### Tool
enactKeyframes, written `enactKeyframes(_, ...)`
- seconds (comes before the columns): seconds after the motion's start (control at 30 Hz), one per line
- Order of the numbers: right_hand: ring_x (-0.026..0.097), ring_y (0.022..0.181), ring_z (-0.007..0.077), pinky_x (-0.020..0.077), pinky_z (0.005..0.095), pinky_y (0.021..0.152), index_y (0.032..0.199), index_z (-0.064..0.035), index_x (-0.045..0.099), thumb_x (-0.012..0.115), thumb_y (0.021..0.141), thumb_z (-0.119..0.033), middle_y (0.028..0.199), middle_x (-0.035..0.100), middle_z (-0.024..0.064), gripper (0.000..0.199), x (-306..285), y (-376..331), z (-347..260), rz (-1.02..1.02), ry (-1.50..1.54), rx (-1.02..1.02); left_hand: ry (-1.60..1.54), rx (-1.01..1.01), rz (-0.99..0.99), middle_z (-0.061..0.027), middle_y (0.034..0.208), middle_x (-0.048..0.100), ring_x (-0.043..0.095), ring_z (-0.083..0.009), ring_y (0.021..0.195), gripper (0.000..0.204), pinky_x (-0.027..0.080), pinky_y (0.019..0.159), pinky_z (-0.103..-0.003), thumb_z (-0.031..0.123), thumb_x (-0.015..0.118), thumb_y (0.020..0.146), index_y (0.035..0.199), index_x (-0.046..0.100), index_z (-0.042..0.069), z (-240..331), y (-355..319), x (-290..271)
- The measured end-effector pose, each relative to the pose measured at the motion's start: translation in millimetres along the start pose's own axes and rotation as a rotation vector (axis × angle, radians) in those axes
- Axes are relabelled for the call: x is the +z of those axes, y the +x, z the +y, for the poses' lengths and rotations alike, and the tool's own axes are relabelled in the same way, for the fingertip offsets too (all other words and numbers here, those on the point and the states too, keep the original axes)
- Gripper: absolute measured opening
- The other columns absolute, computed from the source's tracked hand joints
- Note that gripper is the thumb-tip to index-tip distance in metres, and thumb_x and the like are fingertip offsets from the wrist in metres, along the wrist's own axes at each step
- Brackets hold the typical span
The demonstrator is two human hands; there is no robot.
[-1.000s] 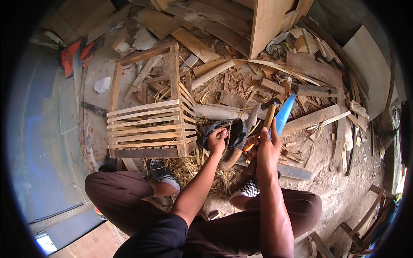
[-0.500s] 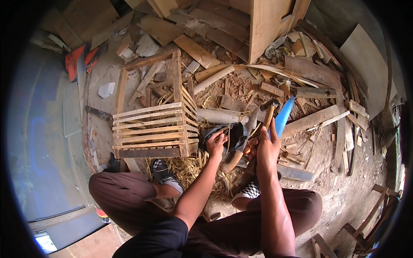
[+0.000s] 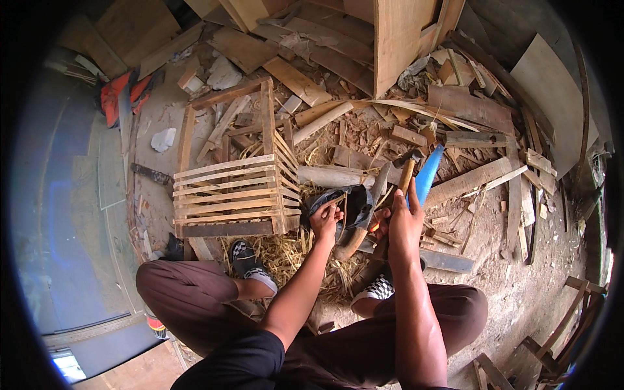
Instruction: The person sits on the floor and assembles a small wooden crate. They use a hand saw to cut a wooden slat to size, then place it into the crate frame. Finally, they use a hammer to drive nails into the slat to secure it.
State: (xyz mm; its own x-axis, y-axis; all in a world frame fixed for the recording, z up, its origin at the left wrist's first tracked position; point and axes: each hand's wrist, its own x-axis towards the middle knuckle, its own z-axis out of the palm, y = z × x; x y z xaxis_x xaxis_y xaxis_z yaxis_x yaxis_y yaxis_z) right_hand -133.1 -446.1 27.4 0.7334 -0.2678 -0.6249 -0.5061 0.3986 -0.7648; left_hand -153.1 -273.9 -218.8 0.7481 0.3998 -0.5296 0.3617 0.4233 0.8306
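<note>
I see a yard floor of bare dirt buried under offcuts; the fisheye rim bends it and blacks out the corners, so the far edges are lost to me. At the top a tall plank stands on end, its upper part cut off by the frame. Left of centre lies a slatted wooden crate, on its side, with straw spilling out below it. A pale round log lies just right of the crate, partly covered by a dark bag.

My own legs fill the lower part, in brown trousers, with checked shoes; the right shoe is mostly hidden behind my forearm.

The dark bag sits open in front of me, between crate and hands. My left hand rests on its near lip, fingers curled over the edge and pinching it; what is inside the bag I cannot make out.

My right hand is closed around a wooden-handled tool, the handle rising out of the top of the fist toward a dark head that I take for a hammer, though the head is small and blurred. A blue blade-like strip stands just beside the handle; whether the same hand grips it I cannot tell. Something orange shows between the two hands, too hidden to name.
</note>
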Motion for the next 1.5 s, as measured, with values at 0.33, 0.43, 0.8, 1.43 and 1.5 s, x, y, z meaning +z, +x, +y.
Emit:
enactKeyframes(0.33,0.044,0.048,0.009,0.0405,0.0283,0.042,0.171,-0.0229,0.028,0.053,0.114,-0.024,0.07,0.05,0.0,0.062,0,-3,-3,-0.029,0.008,-0.015,-0.035,-0.031,0.026,-0.0108,0.093,0.077,0.076,-0.0189,0.078,0.016,0.064,0.071,-0.031,0.005,0.076,0.1,0.113,0.075,-0.004,8,-5,4)
enactKeyframes(0.43,0.044,0.048,0.0092,0.0407,0.0285,0.042,0.171,-0.022,0.028,0.053,0.114,-0.023,0.07,0.05,0.0001,0.062,-2,-1,-2,-0.016,0.012,-0.017,-0.076,-0.074,0.025,-0.0107,0.091,0.077,0.076,-0.0195,0.078,0.017,0.066,0.072,-0.033,0.006,0.077,0.099,0.112,0.075,-0.005,13,-8,7)
enactKeyframes(0.8,0.046,0.048,0.01,0.0427,0.0286,0.042,0.17,-0.0205,0.031,0.056,0.113,-0.024,0.07,0.051,0.0003,0.062,1,6,4,-0.016,0.004,-0.043,-0.097,-0.151,-0.141,-0.0139,0.107,0.073,0.077,-0.0243,0.092,0.022,0.068,0.089,-0.036,0.001,0.07,0.101,0.121,0.066,-0.01,29,-20,2)
enactKeyframes(1.43,0.042,0.049,0.01,0.0396,0.0268,0.043,0.164,-0.0374,0.041,0.052,0.111,-0.027,0.071,0.046,-0.001,0.055,43,-18,-9,-0.138,0.001,-0.099,0.459,0.438,-0.612,-0.0206,0.103,0.079,0.08,-0.0234,0.088,0.02,0.068,0.082,-0.033,0.002,0.071,0.1,0.119,0.075,-0.005,407,-97,-100)
enactKeyframes(1.5,0.042,0.049,0.0099,0.0393,0.0263,0.043,0.164,-0.038,0.041,0.051,0.111,-0.028,0.071,0.046,-0.0011,0.054,47,-19,-3,-0.175,-0.014,-0.1,0.431,0.472,-0.433,-0.0206,0.106,0.078,0.079,-0.0238,0.093,0.024,0.067,0.087,-0.034,0.006,0.071,0.101,0.121,0.073,-0.008,439,-79,-129)
